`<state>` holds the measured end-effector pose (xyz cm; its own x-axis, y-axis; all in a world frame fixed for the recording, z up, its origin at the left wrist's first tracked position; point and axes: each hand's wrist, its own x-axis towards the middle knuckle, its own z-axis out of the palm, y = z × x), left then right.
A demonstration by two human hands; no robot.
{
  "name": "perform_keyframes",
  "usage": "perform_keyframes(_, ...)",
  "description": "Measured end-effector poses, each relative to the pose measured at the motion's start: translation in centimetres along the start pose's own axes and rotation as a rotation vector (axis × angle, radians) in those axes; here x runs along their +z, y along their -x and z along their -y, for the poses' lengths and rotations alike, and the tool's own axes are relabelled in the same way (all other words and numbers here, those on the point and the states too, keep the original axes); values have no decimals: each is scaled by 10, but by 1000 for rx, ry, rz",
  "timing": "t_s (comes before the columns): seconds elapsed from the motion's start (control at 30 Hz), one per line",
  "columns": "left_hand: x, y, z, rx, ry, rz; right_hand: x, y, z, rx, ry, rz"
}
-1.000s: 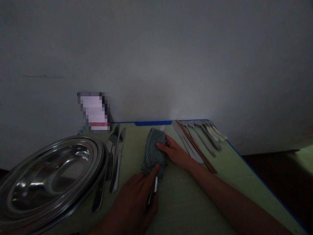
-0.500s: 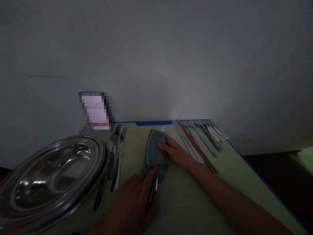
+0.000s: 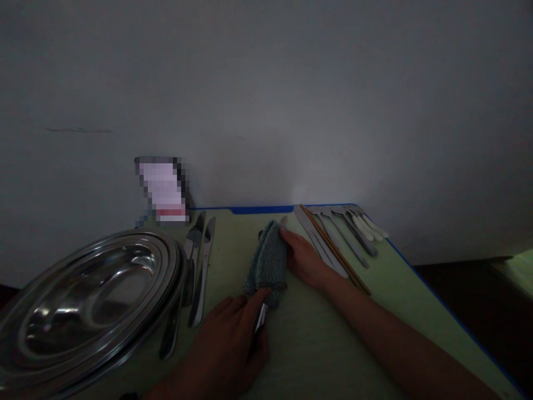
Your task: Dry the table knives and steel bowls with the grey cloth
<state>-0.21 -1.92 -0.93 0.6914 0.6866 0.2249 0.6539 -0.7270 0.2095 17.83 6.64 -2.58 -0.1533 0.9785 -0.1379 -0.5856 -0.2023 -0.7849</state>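
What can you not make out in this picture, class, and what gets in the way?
Head view: the utensil in the left hand is mostly wrapped in the cloth gripped by the right hand, so its type is hidden.
Head view: the object by the wall is pixelated.
Head view: the metal trays are cut by the left edge.
Head view: the cutlery row is too dim to count.

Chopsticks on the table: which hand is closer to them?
Right. The right hand holds the cloth just left of the chopsticks. The left hand is farther away, at the cloth's near end, pinching a shiny utensil.
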Motion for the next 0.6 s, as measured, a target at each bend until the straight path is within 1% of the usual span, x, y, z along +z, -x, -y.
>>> perform_keyframes(0.13, -2, 1, 2, -32, 70, 15, 1, -1, -1, -6, -6, 19)
perform_keyframes(0.2, -2, 2, 3, -49, 108, -2, 0, -1, -2, -25, 29, 38)
perform_keyframes(0.27, -1, 3, 4, -47, 142, -22, -2, 0, -3, -67, 112, 75)
perform_keyframes(0.33, -1, 3, 4, -11, 165, -36, -4, 3, -1, -112, 240, 125)
perform_keyframes(0.4, 0, 3, 4, 30, 167, -25, -4, 6, 2, -124, 370, 165)
perform_keyframes(0.47, 1, 2, 3, 27, 149, -8, -2, 9, 5, -114, 447, 183)
perform_keyframes(0.53, 2, 2, 3, -11, 121, 4, -1, 11, 6, -106, 445, 189)
perform_keyframes(0.6, 1, 2, 2, -30, 98, 13, -1, 9, 4, -102, 390, 191)
